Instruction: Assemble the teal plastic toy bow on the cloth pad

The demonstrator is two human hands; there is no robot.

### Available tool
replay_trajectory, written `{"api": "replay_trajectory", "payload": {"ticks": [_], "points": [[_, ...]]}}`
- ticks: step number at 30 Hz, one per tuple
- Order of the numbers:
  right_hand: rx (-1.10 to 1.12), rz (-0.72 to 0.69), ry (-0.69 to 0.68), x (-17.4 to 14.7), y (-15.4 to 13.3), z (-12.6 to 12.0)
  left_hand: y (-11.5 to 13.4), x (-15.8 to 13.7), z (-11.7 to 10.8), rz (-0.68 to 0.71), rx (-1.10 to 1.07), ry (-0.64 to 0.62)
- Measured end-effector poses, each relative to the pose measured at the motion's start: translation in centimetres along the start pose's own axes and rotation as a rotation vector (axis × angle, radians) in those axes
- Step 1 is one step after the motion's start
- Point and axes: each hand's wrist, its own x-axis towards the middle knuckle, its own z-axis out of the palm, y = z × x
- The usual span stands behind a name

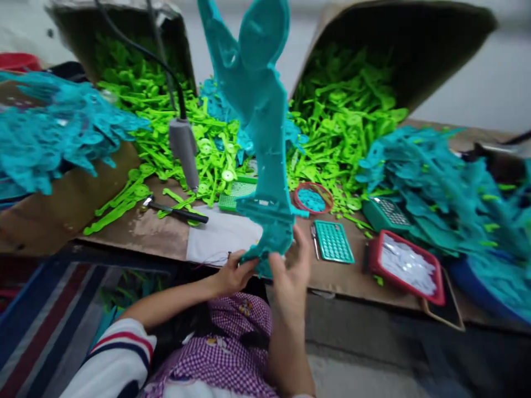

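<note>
Teal plastic stack point(259, 110) stands tall at the frame's centre, blurred, with both hands gripping its base: left hand point(234, 273) closes its fingers on the lower left edge, right hand point(292, 273) wraps the lower right. It blocks part of the green parts point(344, 121) spilling from cardboard boxes on the table point(161, 235). A grey tool point(185, 149) hangs at centre left; a red tray point(404, 265) of white pieces sits lower right
</note>
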Motion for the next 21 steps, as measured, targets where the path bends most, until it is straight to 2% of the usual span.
{"api": "replay_trajectory", "payload": {"ticks": [4, 8, 11, 13, 16, 19, 21], "points": [[0.229, 0.179, 0.209, 2.8, 0.7, 0.5, -1.1, 2.5, 0.5, -0.035, -0.086, -0.094], [0.305, 0.207, 0.339, 6.5, 2.0, 1.7, -2.1, 4.9, 0.5, -0.164, -0.201, -0.216], [0.246, 0.180, 0.342, 8.7, 3.4, 2.6, -3.6, 6.3, 1.1, -0.356, -0.253, -0.347], [0.202, 0.155, 0.328, 9.2, 4.9, 2.2, -4.8, 6.5, 1.9, -0.433, -0.280, -0.405], [0.100, 0.130, 0.342, 7.4, 8.0, -0.8, -6.5, 5.9, 3.1, -0.516, -0.283, -0.440], [-0.077, 0.214, 0.370, 4.2, 11.3, -6.2, -7.4, 5.1, 3.9, -0.620, -0.248, -0.451], [-0.237, 0.225, 0.455, 3.1, 12.8, -10.1, -7.5, 4.8, 4.1, -0.659, -0.231, -0.453]]}}
